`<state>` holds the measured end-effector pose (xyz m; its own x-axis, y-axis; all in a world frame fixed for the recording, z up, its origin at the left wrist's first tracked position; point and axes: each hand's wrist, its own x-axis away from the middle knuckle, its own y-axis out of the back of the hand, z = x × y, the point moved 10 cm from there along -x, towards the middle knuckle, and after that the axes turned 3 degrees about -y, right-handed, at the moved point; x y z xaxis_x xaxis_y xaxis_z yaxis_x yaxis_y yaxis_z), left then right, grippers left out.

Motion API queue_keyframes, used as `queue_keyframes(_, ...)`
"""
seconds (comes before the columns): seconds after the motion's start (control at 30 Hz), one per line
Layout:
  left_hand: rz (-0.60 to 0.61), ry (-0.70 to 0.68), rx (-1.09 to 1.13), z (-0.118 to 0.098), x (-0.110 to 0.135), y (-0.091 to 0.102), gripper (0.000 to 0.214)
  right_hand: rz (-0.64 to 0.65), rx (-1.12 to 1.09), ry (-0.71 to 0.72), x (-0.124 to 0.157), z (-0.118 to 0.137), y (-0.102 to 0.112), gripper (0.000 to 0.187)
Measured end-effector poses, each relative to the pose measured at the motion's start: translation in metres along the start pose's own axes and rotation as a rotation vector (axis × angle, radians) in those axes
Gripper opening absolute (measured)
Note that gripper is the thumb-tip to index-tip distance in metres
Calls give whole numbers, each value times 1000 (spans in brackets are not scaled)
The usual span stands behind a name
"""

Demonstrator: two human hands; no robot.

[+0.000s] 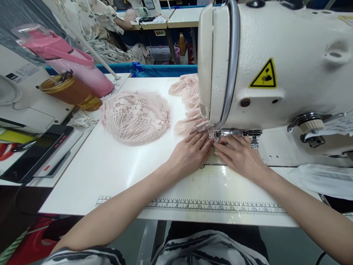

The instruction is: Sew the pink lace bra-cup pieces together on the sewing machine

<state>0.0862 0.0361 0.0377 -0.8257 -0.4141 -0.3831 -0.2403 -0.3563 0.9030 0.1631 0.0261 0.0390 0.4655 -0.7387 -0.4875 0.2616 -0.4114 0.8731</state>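
My left hand (pixel 190 151) lies flat on the white table, fingers stretched onto pink lace fabric (pixel 190 110) that runs under the sewing machine (pixel 275 62). My right hand (pixel 238 154) rests beside it, fingers extended and pressing the lace just in front of the presser foot (pixel 220 133). The two hands nearly touch at the fingertips. The needle itself is hidden behind the machine head. A separate round pile of pink lace pieces (pixel 135 117) sits to the left on the table.
A pink bottle (pixel 74 62) and a brown drink cup (pixel 68 90) stand at the left, by a dark control panel (pixel 41 152). A ruler strip (pixel 215 206) runs along the table's (pixel 104 173) front edge. Another person in a floral garment (pixel 96 25) sits at the far left.
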Motion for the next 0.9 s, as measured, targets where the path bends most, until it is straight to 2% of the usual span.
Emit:
queue_keyframes(0.4,18,28,-14,-1,-5,-3,37,-12,64,-12,0,-3,1,24)
queue_keyframes(0.7,79,108,8,7,-6,-11,38,-22,126,-24,-1,-4,2,23)
queue_keyframes(0.9,103,186,30,13,-5,-11,39,-35,72,-68,1,-13,-1,22)
